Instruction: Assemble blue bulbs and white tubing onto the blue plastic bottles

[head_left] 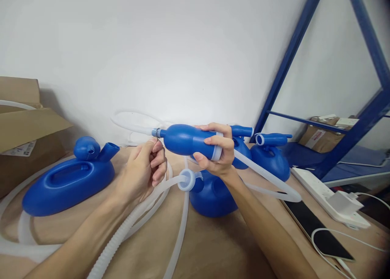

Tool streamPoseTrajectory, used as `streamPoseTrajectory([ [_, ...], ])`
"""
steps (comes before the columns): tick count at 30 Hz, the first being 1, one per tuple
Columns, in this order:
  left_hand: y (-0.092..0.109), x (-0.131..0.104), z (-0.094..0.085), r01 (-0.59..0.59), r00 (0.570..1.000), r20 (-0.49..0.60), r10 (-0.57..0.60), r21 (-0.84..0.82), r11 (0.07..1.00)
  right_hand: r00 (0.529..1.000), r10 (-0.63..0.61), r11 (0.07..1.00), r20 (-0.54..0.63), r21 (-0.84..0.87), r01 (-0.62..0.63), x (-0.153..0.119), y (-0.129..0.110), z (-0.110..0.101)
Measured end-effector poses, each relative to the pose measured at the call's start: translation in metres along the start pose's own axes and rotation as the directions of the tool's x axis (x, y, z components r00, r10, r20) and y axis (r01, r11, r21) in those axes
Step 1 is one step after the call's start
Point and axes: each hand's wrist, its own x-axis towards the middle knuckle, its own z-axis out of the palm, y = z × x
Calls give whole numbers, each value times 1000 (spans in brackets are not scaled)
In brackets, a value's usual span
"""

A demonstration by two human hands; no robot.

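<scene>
My right hand grips a blue bulb-shaped plastic piece by its wide end, where a translucent white rim shows. The piece lies level in the air, its narrow neck pointing left. A clear hose joins that neck, and a small hose clamp circles the joint. My left hand pinches the clamp from below with thumb and fingertips. Below the hands stands a blue plastic urinal bottle. A white cap on its mouth has a ribbed tube running to the lower left.
Another blue bottle lies at left, near an open cardboard box. More blue bottles stand behind at right. A phone, a white power strip and cables occupy the right side, beside a blue metal frame.
</scene>
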Motion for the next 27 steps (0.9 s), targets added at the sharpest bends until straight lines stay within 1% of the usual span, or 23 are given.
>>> streamPoseTrajectory([
  [3,-2,3,-4,-38,998,42,37,30,999,994,83,996,-71,23,-82,4,-5,1],
  [5,-4,5,-8,-51,993,107,44,63,997,987,113,994,-114,23,-111,8,-8,1],
  [7,-5,6,-13,-62,984,170,45,95,993,983,129,992,-127,10,-129,11,-10,0],
  [9,-6,7,-16,-89,978,202,61,133,987,984,140,990,-113,-5,-142,12,-9,-2],
  [11,-5,8,-20,-121,972,222,74,206,971,987,135,991,-88,-6,-136,13,-8,-5],
  [13,-3,9,-25,-151,970,234,71,347,926,992,121,993,-41,14,-121,13,-6,-9],
  [14,-2,10,-28,-183,970,224,89,441,879,994,109,994,-13,25,-108,13,-5,-11],
  [15,0,10,-31,-230,969,206,137,548,805,995,96,995,14,33,-96,14,-4,-13],
  [16,2,10,-34,-285,959,184,218,659,697,996,85,996,40,35,-86,15,-4,-15],
  [17,3,11,-37,-334,929,166,330,761,556,995,81,996,64,30,-83,16,-4,-16],
  [18,6,10,-40,-363,876,163,454,843,397,993,89,996,80,21,-91,17,-5,-18],
  [19,8,10,-43,-372,805,183,565,897,239,990,112,993,87,14,-114,18,-7,-19],
  [20,11,10,-45,-375,733,227,641,921,102,985,146,989,96,12,-148,20,-9,-20],
  [21,13,9,-47,-393,680,291,673,920,-1,976,186,982,111,17,-189,21,-11,-21],
  [22,16,8,-50,-437,659,370,655,897,-67,966,225,973,127,27,-230,23,-14,-22],
  [23,18,7,-51,-499,669,451,591,862,-92,955,258,963,145,36,-266,24,-16,-23],
  [24,20,7,-53,-559,697,518,495,825,-77,944,284,955,169,42,-295,24,-18,-24],
  [25,20,7,-54,-595,733,558,389,803,-32,932,303,948,198,42,-317,24,-20,-25],
  [27,20,7,-56,-583,803,560,203,810,70,909,328,935,258,49,-351,21,-23,-31],
])
